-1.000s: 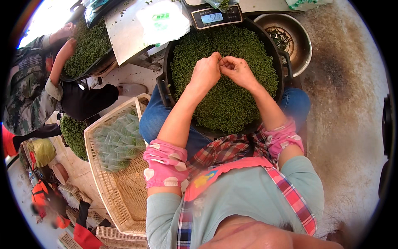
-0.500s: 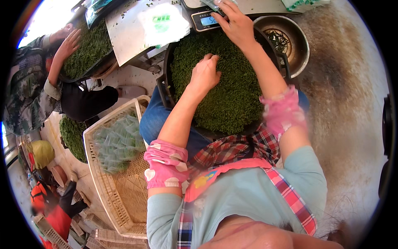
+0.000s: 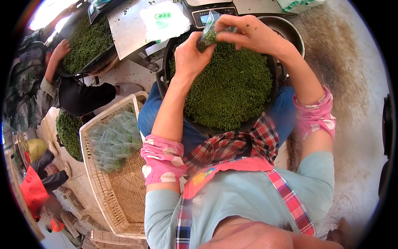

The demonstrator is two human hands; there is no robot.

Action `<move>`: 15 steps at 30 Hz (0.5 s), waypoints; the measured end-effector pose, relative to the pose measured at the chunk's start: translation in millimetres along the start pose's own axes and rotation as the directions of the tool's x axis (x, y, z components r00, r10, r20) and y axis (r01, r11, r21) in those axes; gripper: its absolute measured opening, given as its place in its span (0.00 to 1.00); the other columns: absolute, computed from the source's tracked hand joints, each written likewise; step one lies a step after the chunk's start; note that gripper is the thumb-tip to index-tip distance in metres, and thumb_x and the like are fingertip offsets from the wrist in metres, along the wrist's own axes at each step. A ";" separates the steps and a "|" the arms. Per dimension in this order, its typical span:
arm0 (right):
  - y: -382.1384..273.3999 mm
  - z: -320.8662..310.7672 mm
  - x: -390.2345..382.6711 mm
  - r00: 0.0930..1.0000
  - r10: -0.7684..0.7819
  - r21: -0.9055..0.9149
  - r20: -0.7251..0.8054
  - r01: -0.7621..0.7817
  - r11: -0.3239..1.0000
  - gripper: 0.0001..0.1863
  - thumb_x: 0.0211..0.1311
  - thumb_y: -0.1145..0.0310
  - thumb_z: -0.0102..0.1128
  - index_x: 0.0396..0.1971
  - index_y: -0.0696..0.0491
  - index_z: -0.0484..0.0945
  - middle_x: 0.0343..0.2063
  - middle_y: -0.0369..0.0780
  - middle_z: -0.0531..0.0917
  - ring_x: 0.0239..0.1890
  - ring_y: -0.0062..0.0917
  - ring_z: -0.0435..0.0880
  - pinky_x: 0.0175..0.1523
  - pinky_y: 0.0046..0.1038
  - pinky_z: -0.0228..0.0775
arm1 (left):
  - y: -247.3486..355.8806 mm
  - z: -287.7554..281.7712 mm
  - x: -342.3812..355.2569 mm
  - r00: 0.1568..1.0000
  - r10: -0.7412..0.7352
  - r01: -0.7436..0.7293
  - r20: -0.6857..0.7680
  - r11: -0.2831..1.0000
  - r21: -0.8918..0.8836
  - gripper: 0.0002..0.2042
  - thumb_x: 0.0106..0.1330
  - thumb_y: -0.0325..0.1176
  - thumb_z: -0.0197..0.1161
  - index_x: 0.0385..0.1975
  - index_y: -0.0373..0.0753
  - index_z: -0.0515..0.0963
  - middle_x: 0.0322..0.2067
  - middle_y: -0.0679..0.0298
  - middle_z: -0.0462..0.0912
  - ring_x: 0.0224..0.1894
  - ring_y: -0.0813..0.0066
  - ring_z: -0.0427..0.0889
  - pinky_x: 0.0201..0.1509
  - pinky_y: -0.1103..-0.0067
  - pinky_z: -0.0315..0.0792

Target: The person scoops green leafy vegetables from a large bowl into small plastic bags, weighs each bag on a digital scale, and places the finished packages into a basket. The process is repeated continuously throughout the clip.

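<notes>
Above a dark basin (image 3: 274, 70) in my lap, both my hands hold a small clear plastic bag (image 3: 211, 31) with green berries in it. My left hand (image 3: 191, 57) is closed round the bag's lower left side. On the other side, my right hand (image 3: 251, 35) pinches the bag near its middle, its fingers bent. Small round green berries (image 3: 232, 97), looking like green peppercorns, fill the basin. Just beyond the bag stands a digital scale (image 3: 222, 11), partly hidden by the bag and my right hand.
A pale plastic crate (image 3: 93, 182) at left holds several filled clear bags (image 3: 114, 141). Flat printed bags (image 3: 163, 25) lie stacked on the metal table (image 3: 124, 35). A metal bowl (image 3: 299, 36) sits behind my right wrist. At far left a co-worker (image 3: 31, 83) works over another basin (image 3: 89, 52).
The bag has come off the scale toward me, over the basin. My left hand has risen from the berries to grip it. The co-worker's hands have moved apart.
</notes>
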State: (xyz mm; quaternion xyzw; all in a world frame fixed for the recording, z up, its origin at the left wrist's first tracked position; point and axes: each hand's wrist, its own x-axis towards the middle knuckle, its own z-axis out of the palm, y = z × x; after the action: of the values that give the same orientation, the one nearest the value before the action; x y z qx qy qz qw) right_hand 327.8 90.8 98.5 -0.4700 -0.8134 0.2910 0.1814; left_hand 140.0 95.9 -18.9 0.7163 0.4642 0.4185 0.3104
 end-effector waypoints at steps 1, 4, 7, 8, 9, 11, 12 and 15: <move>2.3 0.6 -5.2 1.000 0.010 -0.014 0.026 -0.010 1.000 0.14 0.59 0.65 0.66 0.44 0.51 0.77 0.22 0.38 0.81 0.17 0.21 0.79 0.26 0.26 0.72 | 1.9 -0.2 -2.4 0.998 -0.033 0.035 0.050 0.999 -0.032 0.19 0.51 0.39 0.73 0.41 0.39 0.76 0.32 0.53 0.84 0.32 0.52 0.84 0.35 0.67 0.77; 2.7 -0.2 -13.4 0.979 0.133 0.099 0.157 -0.150 0.984 0.14 0.59 0.68 0.65 0.44 0.54 0.78 0.26 0.40 0.84 0.19 0.19 0.81 0.27 0.23 0.73 | -2.4 1.4 -4.9 0.985 -0.088 0.111 0.146 0.982 -0.155 0.22 0.50 0.39 0.73 0.43 0.38 0.76 0.32 0.54 0.84 0.33 0.55 0.85 0.36 0.68 0.77; 29.6 28.7 -16.3 0.955 0.195 0.176 0.222 -0.236 0.956 0.13 0.61 0.71 0.64 0.45 0.57 0.79 0.29 0.37 0.83 0.18 0.16 0.80 0.25 0.20 0.71 | -6.9 9.7 -12.2 0.931 -0.067 0.162 0.358 0.957 -0.240 0.23 0.51 0.34 0.74 0.47 0.35 0.75 0.33 0.61 0.84 0.34 0.76 0.81 0.40 0.77 0.75; 27.1 36.1 -18.6 0.935 0.240 0.196 0.260 -0.294 0.935 0.14 0.63 0.72 0.60 0.47 0.61 0.79 0.30 0.39 0.84 0.19 0.18 0.81 0.26 0.21 0.72 | -4.3 9.9 -17.1 0.918 -0.083 0.174 0.387 0.963 -0.207 0.23 0.51 0.35 0.74 0.46 0.36 0.76 0.35 0.61 0.83 0.36 0.75 0.80 0.41 0.76 0.75; 33.7 43.4 -19.9 0.905 0.280 0.226 0.321 -0.360 0.905 0.14 0.64 0.72 0.59 0.47 0.62 0.78 0.33 0.41 0.84 0.19 0.19 0.82 0.28 0.22 0.75 | -3.9 11.7 -20.6 0.909 -0.098 0.182 0.405 0.968 -0.175 0.23 0.50 0.35 0.74 0.46 0.36 0.77 0.35 0.61 0.83 0.36 0.75 0.80 0.42 0.75 0.75; 40.2 53.9 -21.6 0.886 0.260 0.300 0.384 -0.386 0.872 0.14 0.64 0.71 0.59 0.48 0.60 0.79 0.36 0.42 0.83 0.21 0.21 0.82 0.31 0.24 0.76 | -6.3 14.9 -27.3 0.892 -0.130 0.192 0.433 0.976 -0.103 0.23 0.50 0.36 0.75 0.44 0.36 0.77 0.34 0.61 0.83 0.36 0.75 0.81 0.42 0.75 0.75; 41.7 56.9 -25.0 0.919 0.220 0.223 0.328 -0.302 0.927 0.14 0.64 0.71 0.59 0.48 0.59 0.79 0.37 0.42 0.83 0.23 0.22 0.84 0.33 0.25 0.76 | -7.3 15.3 -29.8 0.898 -0.122 0.171 0.422 0.982 -0.079 0.21 0.51 0.38 0.74 0.43 0.36 0.78 0.33 0.61 0.83 0.35 0.75 0.80 0.40 0.75 0.75; 36.5 55.5 -32.7 0.989 0.072 -0.039 0.131 -0.067 0.997 0.14 0.62 0.70 0.59 0.47 0.56 0.80 0.38 0.41 0.84 0.27 0.26 0.86 0.37 0.28 0.78 | -5.7 13.3 -30.9 0.929 -0.155 0.192 0.337 0.978 -0.079 0.20 0.52 0.40 0.73 0.43 0.37 0.78 0.32 0.60 0.83 0.33 0.76 0.80 0.38 0.74 0.74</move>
State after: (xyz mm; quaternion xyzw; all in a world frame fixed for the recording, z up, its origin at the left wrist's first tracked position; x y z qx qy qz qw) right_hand 336.4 59.7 31.9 -0.4809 -0.8116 0.3134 0.1088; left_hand 142.7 68.7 -39.4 0.7140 0.4435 0.2890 0.4583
